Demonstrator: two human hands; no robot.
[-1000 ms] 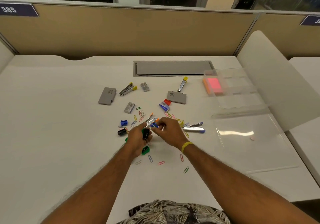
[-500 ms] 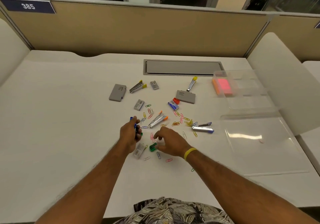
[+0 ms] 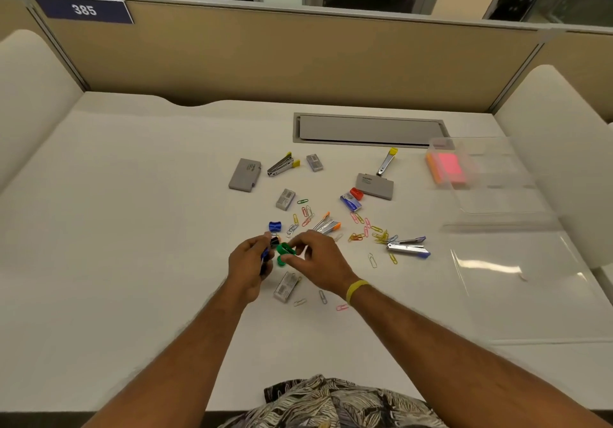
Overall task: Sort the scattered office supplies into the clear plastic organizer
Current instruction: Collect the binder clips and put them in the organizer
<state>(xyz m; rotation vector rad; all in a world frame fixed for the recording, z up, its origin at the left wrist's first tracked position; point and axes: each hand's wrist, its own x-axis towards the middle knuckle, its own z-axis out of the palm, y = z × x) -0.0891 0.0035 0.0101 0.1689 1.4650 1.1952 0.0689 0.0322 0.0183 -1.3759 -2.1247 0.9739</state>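
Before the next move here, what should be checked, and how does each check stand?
1. Right hand pinches green item: ok.
2. Left hand grip on blue item firm: cannot tell, mostly hidden.
3. Organizer in view, at right: ok.
4. Free compartment in it: cannot tell, blurred; pink notes lie at its left end.
5. Desk cleared of supplies: not ok; blue stapler, paper clips lie there.

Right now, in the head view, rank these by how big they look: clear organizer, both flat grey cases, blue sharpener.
1. clear organizer
2. left grey case and right grey case: they look about alike, so not ranked
3. blue sharpener, smallest
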